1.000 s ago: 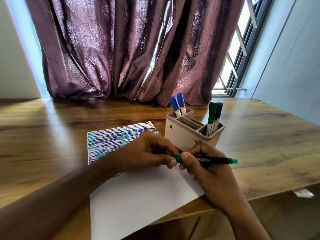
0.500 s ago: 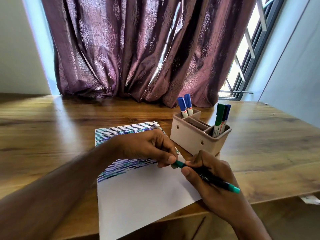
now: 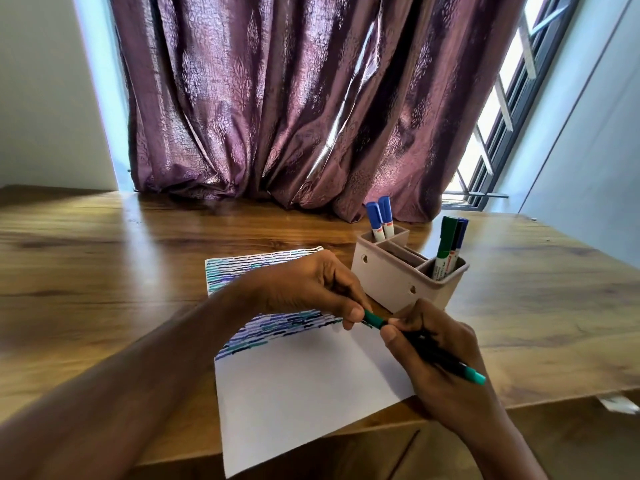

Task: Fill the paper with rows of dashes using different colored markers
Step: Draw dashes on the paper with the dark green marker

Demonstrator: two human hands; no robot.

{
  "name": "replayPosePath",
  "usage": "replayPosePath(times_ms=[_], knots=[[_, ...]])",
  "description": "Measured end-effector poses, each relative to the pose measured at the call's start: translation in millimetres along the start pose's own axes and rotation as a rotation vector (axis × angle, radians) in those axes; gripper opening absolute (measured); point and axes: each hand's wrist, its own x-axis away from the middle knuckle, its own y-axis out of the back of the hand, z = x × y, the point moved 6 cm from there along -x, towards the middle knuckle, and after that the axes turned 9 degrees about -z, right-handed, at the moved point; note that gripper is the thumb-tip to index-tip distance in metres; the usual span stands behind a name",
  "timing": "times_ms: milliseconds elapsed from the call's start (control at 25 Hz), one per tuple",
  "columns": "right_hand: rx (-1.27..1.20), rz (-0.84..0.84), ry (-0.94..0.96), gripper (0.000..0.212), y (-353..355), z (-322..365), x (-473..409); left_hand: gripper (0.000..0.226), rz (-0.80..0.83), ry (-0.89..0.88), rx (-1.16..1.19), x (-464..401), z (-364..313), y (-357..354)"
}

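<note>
The right hand (image 3: 446, 362) is closed around the black barrel of a green-capped marker (image 3: 426, 348), thumb and forefinger pinching it near the front, the teal end plug sticking out past the back of the hand toward the near right. The left hand (image 3: 311, 289) has its fingers (image 3: 353, 315) curled shut on the marker's green cap (image 3: 374, 319), thumb tip and fingertips pressed against it; cap and barrel look joined or nearly so, and any gap between them cannot be told. Both hands hover just above the paper (image 3: 294, 393), the left forearm crossing over its middle.

The paper lies on the wooden counter (image 3: 104, 271), angled, with its near corner hanging over the counter's front edge. Its far part is filled with rows of dashes (image 3: 263, 265) in blue, teal and dark ink; the last rows (image 3: 287, 327) show below the left hand, and the near half is blank white.

Just beyond the hands, to the right of the paper, stands a beige pen holder (image 3: 391, 282) with several compartments: two blue-capped markers (image 3: 380, 218) upright in the far one, a green-capped marker (image 3: 445, 245) and a dark blue one (image 3: 460, 233) leaning in the right one. The right fingers sit close to the holder's near corner. The counter is open to the left and far right. A purple curtain (image 3: 294, 98) hangs behind, its hem resting on the counter's back edge.
</note>
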Motion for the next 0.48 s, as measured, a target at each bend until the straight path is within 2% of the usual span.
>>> replayPosePath(times_ms=[160,360,480], knots=[[0.027,-0.018,0.019,0.017,1.0,0.2,-0.1,0.02,-0.043,-0.011,0.011,-0.7,1.9,3.7],[0.033,0.015,0.043,0.019,-1.6,9.3,4.0,0.018,-0.004,0.042,0.058,6.3,14.9,11.1],[0.051,-0.015,0.001,0.015,1.8,7.8,4.9,0.017,-0.23,0.072,0.246,28.4,29.6,60.7]])
